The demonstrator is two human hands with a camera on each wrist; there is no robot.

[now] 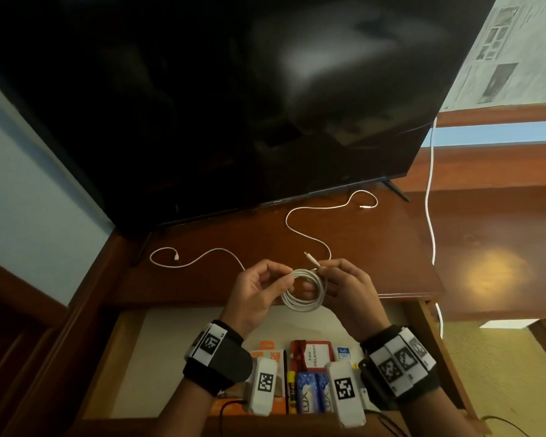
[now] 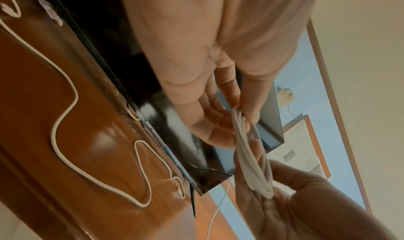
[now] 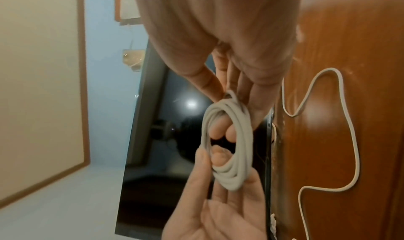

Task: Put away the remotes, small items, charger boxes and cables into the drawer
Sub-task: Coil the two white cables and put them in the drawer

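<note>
Coiled cable [image 1: 304,288]: head view, we hold it over the open drawer [image 1: 130,357], left hand [image 1: 256,291] and right hand [image 1: 347,288] each pinching a side so loops stay gathered. Left wrist: fingers [image 2: 251,112] clamp the bundle. Right wrist: thumb seemingly pins the loose end.

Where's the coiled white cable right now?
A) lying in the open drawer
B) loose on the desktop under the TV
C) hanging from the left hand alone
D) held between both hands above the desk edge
D: the coiled white cable is pinched on one side by the left hand and on the other by the right hand, above the front edge of the desk, not yet in the drawer.
</note>
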